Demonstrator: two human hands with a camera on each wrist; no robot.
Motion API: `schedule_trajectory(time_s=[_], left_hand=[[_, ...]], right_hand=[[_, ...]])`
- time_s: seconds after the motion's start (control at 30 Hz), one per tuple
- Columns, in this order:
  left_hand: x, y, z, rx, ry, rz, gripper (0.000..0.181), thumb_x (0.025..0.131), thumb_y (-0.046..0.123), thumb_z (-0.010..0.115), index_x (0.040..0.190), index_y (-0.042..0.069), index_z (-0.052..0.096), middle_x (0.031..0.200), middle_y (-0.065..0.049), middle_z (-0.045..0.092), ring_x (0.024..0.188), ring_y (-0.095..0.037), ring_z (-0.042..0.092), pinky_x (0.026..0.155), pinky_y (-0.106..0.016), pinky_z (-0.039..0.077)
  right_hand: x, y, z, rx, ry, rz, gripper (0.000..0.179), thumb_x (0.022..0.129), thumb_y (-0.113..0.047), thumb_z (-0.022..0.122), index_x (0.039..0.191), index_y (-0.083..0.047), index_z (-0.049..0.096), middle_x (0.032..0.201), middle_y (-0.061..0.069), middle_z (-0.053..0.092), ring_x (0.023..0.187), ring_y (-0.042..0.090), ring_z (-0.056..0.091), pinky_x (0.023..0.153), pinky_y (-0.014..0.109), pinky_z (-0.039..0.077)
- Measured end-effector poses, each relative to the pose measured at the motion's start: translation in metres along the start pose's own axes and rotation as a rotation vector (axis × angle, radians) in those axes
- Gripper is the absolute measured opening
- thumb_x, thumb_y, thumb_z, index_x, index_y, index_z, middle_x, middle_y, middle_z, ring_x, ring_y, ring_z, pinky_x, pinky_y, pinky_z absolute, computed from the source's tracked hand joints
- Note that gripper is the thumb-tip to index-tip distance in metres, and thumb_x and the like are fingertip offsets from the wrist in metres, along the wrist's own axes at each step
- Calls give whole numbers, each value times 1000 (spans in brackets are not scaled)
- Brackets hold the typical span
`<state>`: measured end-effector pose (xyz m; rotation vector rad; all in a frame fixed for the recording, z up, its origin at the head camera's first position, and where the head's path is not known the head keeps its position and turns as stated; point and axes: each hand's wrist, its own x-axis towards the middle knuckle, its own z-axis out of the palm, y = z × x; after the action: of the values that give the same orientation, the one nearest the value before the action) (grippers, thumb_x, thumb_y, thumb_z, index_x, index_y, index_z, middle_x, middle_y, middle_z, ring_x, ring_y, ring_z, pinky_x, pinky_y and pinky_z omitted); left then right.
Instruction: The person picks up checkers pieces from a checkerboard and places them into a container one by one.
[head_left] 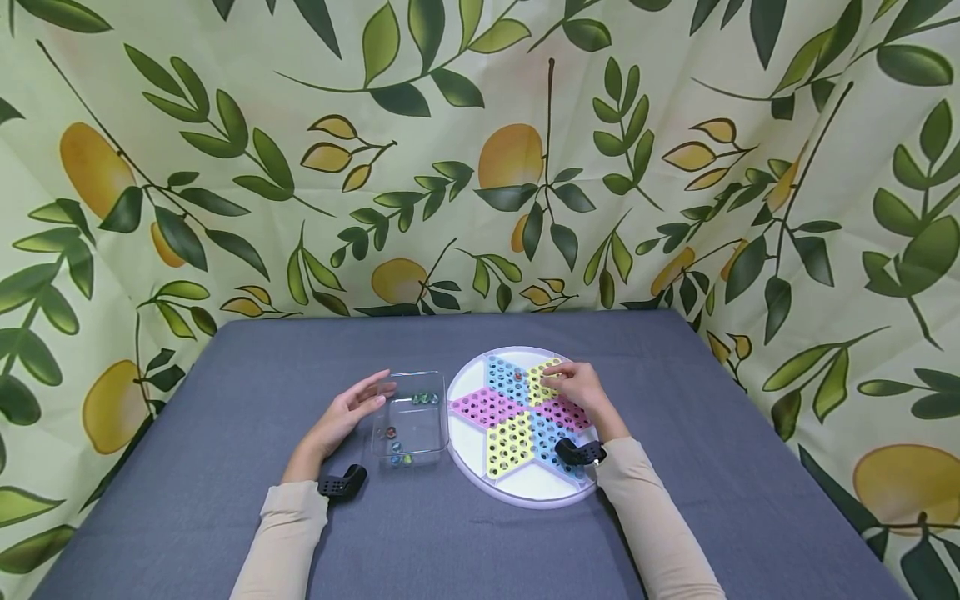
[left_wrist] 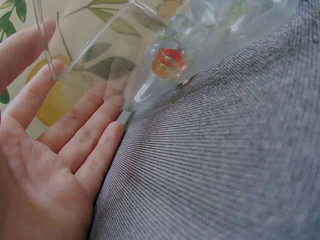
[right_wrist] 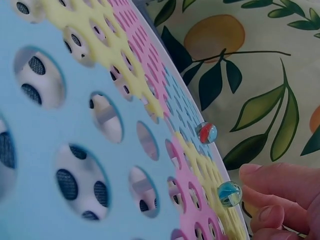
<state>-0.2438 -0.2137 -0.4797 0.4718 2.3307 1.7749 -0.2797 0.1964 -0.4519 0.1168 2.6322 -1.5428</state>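
Observation:
A clear plastic box (head_left: 411,457) with several glass marbles stands left of the round white game board (head_left: 468,467). My left hand (head_left: 352,408) lies at the box's left side, fingers extended, fingertips (left_wrist: 114,97) right at its clear wall. Inside, a red-swirled marble (left_wrist: 165,61) sits near that wall. Above the board's far yellow triangle (head_left: 536,387) is my right hand (head_left: 579,385). In the right wrist view its fingertips (right_wrist: 249,172) are right beside a blue-green marble (right_wrist: 230,194) on the yellow section. A red-and-blue marble (right_wrist: 206,132) sits on the neighbouring blue section.
Grey cloth covers the table (head_left: 420,542). A leaf-and-fruit patterned curtain (head_left: 435,208) hangs behind and along the sides. The board's star has blue, pink and yellow holed sections. Each wrist carries a black camera; the right one (head_left: 580,452) overlaps the board's near blue section.

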Motion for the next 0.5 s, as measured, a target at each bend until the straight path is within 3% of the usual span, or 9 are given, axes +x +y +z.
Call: schedule_trajectory(time_s=[0.5], left_hand=[[0, 0, 0, -4, -6, 20, 56, 100, 24, 51, 150, 7, 32, 147, -25, 45, 111, 20, 52, 93, -5, 36]], right_hand=[[2, 1, 0, -12, -26, 16, 32, 86, -17, 70, 113, 1, 69, 52, -9, 37, 50, 6, 33, 52, 22, 34]])
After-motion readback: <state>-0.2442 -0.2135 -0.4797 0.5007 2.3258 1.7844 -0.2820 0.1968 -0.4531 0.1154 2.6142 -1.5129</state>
